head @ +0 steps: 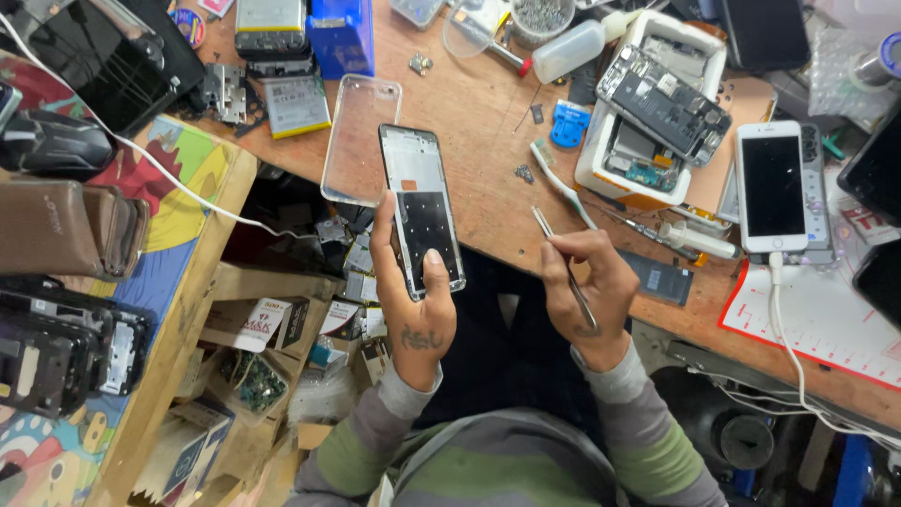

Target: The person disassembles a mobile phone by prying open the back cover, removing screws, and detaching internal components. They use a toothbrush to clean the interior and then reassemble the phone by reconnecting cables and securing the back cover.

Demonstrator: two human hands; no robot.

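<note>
Left hand (416, 305) gripping bare black rectangular phone frame (420, 208); right hand (589, 286) pinching slim metal tweezers (561, 263). Just beside: clear plastic phone case (359, 136), white toothbrush (560, 183), white smartphone (771, 186) on wooden workbench (479, 122).

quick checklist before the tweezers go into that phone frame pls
1. Phone frame gripped firmly: ok, the left hand wraps it, thumb on the dark lower panel.
2. Tweezers held under control: ok, pinched in the right hand, tips pointing up and away from the frame.
3. Frame face in view: ok, the open side faces the camera.
4. Tweezer tips free of a part: cannot tell, too small.
5. Clear case out of the way: not ok, it lies on the workbench right behind the frame.
6. Loose screws safe: cannot tell, they lie bare on the bench.
</note>
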